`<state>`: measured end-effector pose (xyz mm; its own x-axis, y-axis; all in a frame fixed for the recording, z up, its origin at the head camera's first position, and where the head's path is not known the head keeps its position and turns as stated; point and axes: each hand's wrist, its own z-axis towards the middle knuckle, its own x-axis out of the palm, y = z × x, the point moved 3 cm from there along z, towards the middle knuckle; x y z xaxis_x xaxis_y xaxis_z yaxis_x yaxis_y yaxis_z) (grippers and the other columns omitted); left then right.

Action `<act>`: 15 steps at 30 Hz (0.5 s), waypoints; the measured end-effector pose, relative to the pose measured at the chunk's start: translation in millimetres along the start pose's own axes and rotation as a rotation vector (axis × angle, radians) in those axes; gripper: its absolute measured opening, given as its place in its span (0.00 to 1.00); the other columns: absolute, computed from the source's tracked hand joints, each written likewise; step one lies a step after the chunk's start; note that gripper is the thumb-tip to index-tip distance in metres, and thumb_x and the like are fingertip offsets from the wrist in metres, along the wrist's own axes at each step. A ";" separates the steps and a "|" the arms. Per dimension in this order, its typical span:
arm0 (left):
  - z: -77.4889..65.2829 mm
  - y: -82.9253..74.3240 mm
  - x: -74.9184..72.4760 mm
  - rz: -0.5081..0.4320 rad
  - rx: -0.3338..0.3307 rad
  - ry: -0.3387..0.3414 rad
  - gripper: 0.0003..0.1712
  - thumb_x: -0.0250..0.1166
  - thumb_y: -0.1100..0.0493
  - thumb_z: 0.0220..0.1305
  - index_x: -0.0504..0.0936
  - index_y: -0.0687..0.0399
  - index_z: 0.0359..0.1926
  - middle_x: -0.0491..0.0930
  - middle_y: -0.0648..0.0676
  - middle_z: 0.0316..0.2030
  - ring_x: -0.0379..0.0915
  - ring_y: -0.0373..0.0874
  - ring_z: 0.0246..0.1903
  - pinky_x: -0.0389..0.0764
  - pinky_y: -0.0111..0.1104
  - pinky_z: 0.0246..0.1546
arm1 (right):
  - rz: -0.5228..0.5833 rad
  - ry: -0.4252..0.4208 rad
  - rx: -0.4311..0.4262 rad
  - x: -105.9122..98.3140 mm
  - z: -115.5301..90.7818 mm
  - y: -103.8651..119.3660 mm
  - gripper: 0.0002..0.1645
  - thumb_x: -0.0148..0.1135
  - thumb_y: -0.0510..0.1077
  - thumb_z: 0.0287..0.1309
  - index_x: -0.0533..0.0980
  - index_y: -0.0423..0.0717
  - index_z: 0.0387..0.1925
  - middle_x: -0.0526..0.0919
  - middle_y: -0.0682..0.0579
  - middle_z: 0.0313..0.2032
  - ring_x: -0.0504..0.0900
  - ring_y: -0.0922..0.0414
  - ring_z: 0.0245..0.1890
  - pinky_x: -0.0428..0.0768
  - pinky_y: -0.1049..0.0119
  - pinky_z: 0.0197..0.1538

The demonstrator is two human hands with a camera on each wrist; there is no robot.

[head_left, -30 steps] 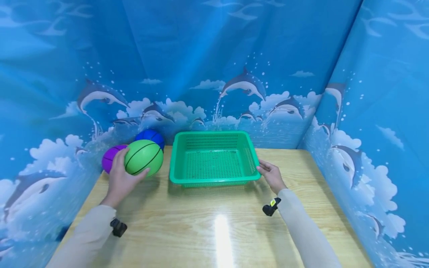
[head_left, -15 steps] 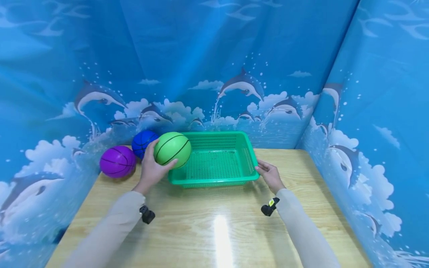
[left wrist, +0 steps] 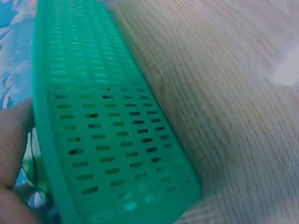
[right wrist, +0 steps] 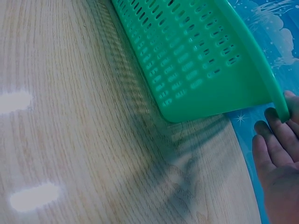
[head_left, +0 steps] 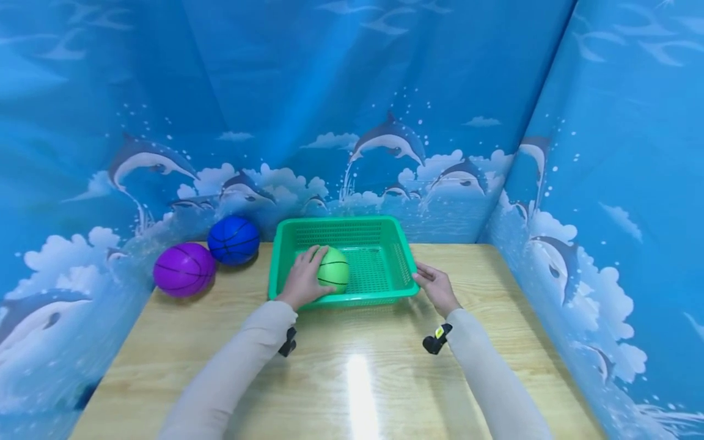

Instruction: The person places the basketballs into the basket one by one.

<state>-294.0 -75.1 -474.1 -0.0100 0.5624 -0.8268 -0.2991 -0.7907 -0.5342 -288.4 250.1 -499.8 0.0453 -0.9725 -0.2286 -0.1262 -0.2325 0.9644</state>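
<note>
Inside the left part of the green plastic basket (head_left: 374,299), a light green ball (head_left: 335,270) with black basketball lines sits low. My left hand (head_left: 304,278) grips this ball from its left side, fingers over the top and thumb at the near side. In the left wrist view, the basket's slotted wall (left wrist: 103,135) hides most of the ball; part of the hand (left wrist: 14,158) shows at the left edge. My right hand (head_left: 436,286) holds the basket's right rim near its front corner. The right wrist view shows that hand's fingers (right wrist: 275,144) under the rim, thumb above.
A purple ball (head_left: 184,269) and a blue ball (head_left: 233,240), both with black lines, lie on the wooden table (head_left: 319,379) left of the basket. A blue dolphin-print curtain (head_left: 308,110) stands behind the table and along its sides.
My left hand has carried the green ball rightward from beside the purple and blue balls, over the basket's left rim, and down inside. The right hand keeps its hold on the rim.
</note>
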 end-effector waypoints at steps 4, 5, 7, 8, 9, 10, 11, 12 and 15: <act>4.8 -2.0 2.8 -0.141 0.012 0.006 0.56 0.77 0.50 0.48 0.55 0.59 0.72 0.56 0.61 0.71 0.51 0.58 0.70 0.59 0.51 0.67 | -0.002 -0.006 0.005 -0.5 0.7 0.9 0.30 0.54 0.42 0.68 0.63 0.41 0.68 0.69 0.38 0.64 0.68 0.44 0.64 0.64 0.50 0.68; 5.0 -1.8 3.3 -0.170 0.016 0.005 0.55 0.76 0.51 0.49 0.56 0.61 0.72 0.56 0.61 0.71 0.50 0.58 0.70 0.58 0.51 0.67 | -0.003 -0.007 0.006 -0.6 0.9 0.5 0.30 0.54 0.43 0.68 0.63 0.41 0.69 0.69 0.38 0.64 0.68 0.44 0.64 0.64 0.50 0.68; 4.9 -0.5 3.8 -0.208 0.028 0.009 0.52 0.74 0.51 0.52 0.57 0.62 0.72 0.55 0.60 0.72 0.46 0.59 0.71 0.55 0.53 0.68 | -0.006 -0.002 0.002 -0.6 1.4 -0.7 0.30 0.53 0.43 0.69 0.62 0.42 0.69 0.69 0.38 0.64 0.68 0.44 0.64 0.64 0.50 0.67; 4.5 0.3 3.9 -0.225 0.035 0.017 0.50 0.73 0.52 0.54 0.57 0.62 0.72 0.54 0.60 0.72 0.44 0.60 0.72 0.53 0.55 0.68 | -0.006 -0.003 0.003 -0.5 1.7 -1.7 0.30 0.53 0.43 0.69 0.62 0.42 0.69 0.69 0.38 0.64 0.68 0.45 0.64 0.64 0.50 0.67; 3.9 1.5 4.1 -0.234 0.035 0.033 0.49 0.71 0.51 0.56 0.57 0.60 0.72 0.52 0.60 0.73 0.41 0.61 0.72 0.51 0.58 0.68 | -0.003 -0.006 0.005 -0.5 2.2 -2.8 0.30 0.54 0.44 0.68 0.63 0.43 0.69 0.70 0.39 0.64 0.69 0.45 0.64 0.64 0.51 0.67; 3.1 2.8 4.4 -0.244 0.030 0.055 0.47 0.69 0.51 0.58 0.56 0.56 0.73 0.49 0.60 0.74 0.38 0.63 0.72 0.50 0.61 0.66 | -0.004 -0.006 0.004 -0.4 2.2 -3.5 0.30 0.54 0.44 0.68 0.63 0.43 0.69 0.70 0.39 0.64 0.69 0.46 0.64 0.65 0.51 0.67; 2.4 4.1 4.6 -0.253 0.020 0.079 0.45 0.67 0.50 0.61 0.56 0.53 0.73 0.46 0.61 0.74 0.35 0.65 0.72 0.50 0.64 0.65 | -0.006 -0.005 0.003 -0.3 2.4 -4.2 0.30 0.54 0.44 0.68 0.63 0.44 0.69 0.70 0.40 0.64 0.69 0.46 0.64 0.65 0.51 0.67; 2.0 5.2 4.4 -0.270 0.004 0.102 0.44 0.65 0.50 0.62 0.55 0.49 0.74 0.44 0.62 0.74 0.34 0.67 0.72 0.50 0.66 0.64 | -0.008 -0.003 0.000 -0.2 2.6 -4.8 0.30 0.54 0.45 0.68 0.63 0.44 0.69 0.70 0.40 0.64 0.69 0.46 0.64 0.65 0.51 0.67; 2.1 6.1 4.5 -0.331 -0.052 0.165 0.42 0.61 0.54 0.63 0.52 0.38 0.75 0.36 0.66 0.74 0.38 0.72 0.69 0.59 0.68 0.58 | -0.010 -0.005 -0.007 -0.5 3.3 -6.4 0.30 0.55 0.46 0.68 0.63 0.45 0.69 0.70 0.40 0.64 0.69 0.46 0.64 0.65 0.51 0.67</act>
<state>-297.8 -76.9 -480.8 0.2339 0.7464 -0.6230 -0.2116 -0.5863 -0.7820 -290.8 252.1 -506.3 0.0419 -0.9701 -0.2389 -0.1186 -0.2423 0.9629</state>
